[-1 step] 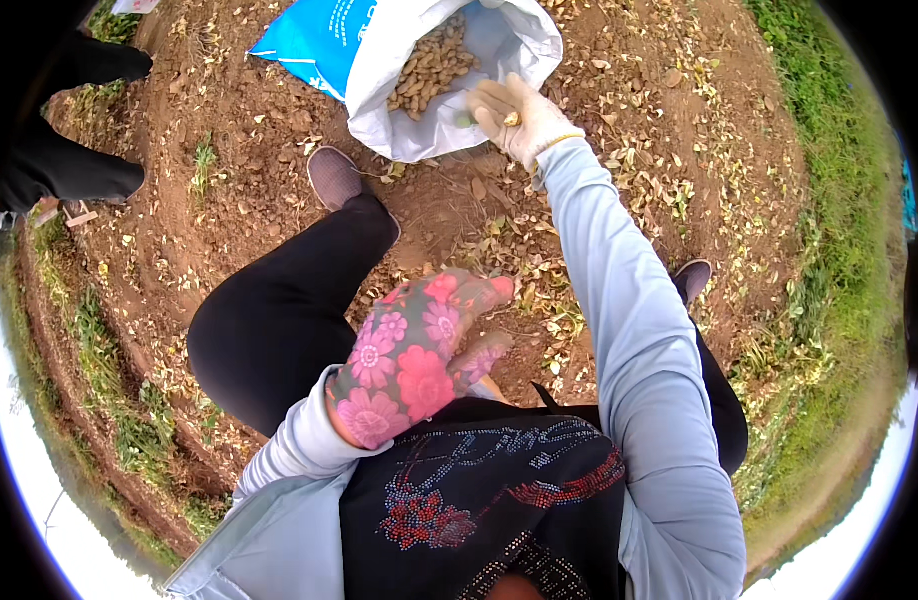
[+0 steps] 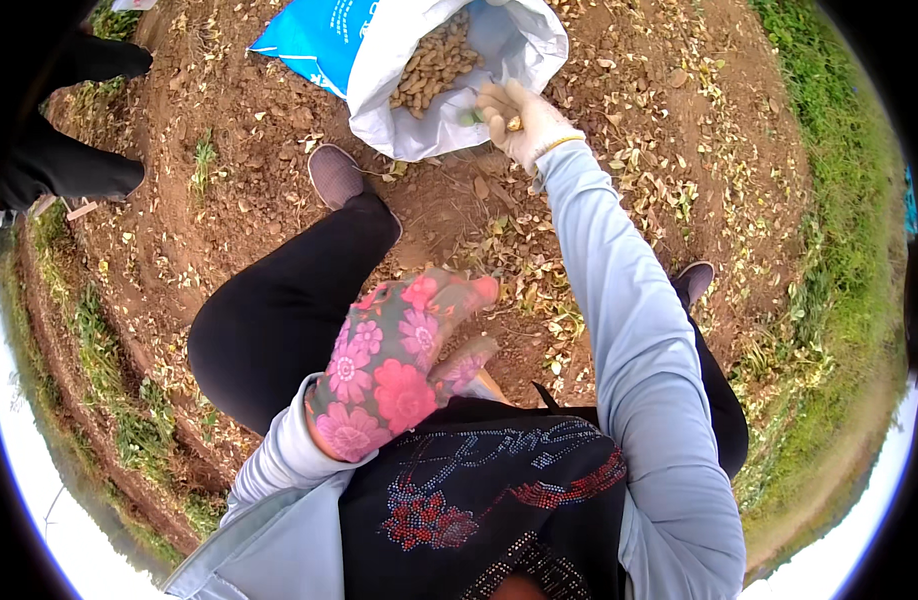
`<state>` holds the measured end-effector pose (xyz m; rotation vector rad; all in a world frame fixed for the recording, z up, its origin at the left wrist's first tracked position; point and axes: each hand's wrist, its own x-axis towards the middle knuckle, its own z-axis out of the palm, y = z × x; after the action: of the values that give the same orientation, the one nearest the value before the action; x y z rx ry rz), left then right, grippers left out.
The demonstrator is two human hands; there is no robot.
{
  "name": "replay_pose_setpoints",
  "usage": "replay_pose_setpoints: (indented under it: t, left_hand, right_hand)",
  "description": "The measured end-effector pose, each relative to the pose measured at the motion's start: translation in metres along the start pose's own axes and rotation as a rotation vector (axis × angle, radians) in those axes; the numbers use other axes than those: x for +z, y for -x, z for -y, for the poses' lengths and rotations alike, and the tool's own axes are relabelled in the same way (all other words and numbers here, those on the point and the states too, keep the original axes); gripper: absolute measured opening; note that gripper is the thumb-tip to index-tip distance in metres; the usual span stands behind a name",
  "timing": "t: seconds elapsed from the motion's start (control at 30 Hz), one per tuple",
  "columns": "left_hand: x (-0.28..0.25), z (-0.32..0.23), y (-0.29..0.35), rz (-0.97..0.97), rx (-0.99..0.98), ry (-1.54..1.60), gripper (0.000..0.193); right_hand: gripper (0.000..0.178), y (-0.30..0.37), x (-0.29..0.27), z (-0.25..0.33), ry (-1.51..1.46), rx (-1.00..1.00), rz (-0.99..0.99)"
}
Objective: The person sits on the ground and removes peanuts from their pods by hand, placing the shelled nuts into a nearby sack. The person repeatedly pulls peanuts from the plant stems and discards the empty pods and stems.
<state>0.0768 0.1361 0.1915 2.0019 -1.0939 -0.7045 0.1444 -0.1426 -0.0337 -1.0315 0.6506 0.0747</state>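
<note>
My right hand (image 2: 524, 122), in a pale glove, is at the near right rim of a white and blue sack (image 2: 384, 115), palm up with its fingers curled. A small yellowish-brown thing (image 2: 515, 124) shows in its palm, too small to name for sure. Inside the sack lies a heap of unshelled peanuts (image 2: 434, 70). A blurred green bit (image 2: 471, 117) is beside my right fingertips. My left hand (image 2: 404, 360), in a flowered glove, hovers over my lap, its fingers apart and nothing visible in them.
Brown soil (image 2: 249, 190) strewn with dry leaves (image 2: 539, 240) surrounds me. My left shoe (image 2: 336, 178) stands just nearer than the sack. Another person's dark-trousered legs (image 2: 74, 165) are at the far left. A green grass strip (image 2: 829, 150) runs along the right.
My left hand has drawn slightly left and toward me. My right hand has shifted a little to the right, its fingers more curled, and the sack's right rim has moved slightly right.
</note>
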Motion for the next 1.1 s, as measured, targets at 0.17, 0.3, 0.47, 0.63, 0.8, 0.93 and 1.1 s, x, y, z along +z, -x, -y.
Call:
replay_pose_setpoints:
  t: [0.17, 0.3, 0.47, 0.63, 0.8, 0.93, 1.1]
  left_hand:
    - [-0.037, 0.014, 0.008, -0.13, -0.038, -0.017, 0.042]
    - [-0.034, -0.001, -0.006, 0.003, -0.051, -0.03, 0.049]
    - [-0.033, 0.0, -0.01, 0.096, -0.076, 0.026, 0.052]
    - [-0.029, 0.001, -0.015, 0.083, -0.023, -0.017, 0.05]
    - [-0.028, -0.003, -0.016, 0.174, -0.046, 0.014, 0.048]
    - [-0.023, 0.002, -0.012, 0.145, -0.072, 0.007, 0.052]
    - [-0.021, 0.002, -0.014, 0.206, -0.086, 0.056, 0.054]
  right_hand:
    - [0.059, 0.017, 0.023, -0.016, 0.049, 0.315, -0.243]
    - [0.066, -0.015, -0.019, -0.067, 0.403, 0.138, -0.068]
    - [0.056, -0.058, 0.012, -0.02, 0.75, -0.116, 0.033]
    - [0.051, -0.083, 0.009, 0.005, 1.546, -0.469, 0.108]
    - [0.039, -0.043, 0.022, -0.031, 1.567, 0.051, 0.242]
    - [0.043, 0.011, -0.003, -0.069, 1.247, 0.122, 1.087]
    - [0.039, -0.013, -0.045, -0.052, 1.524, 0.294, 0.389]
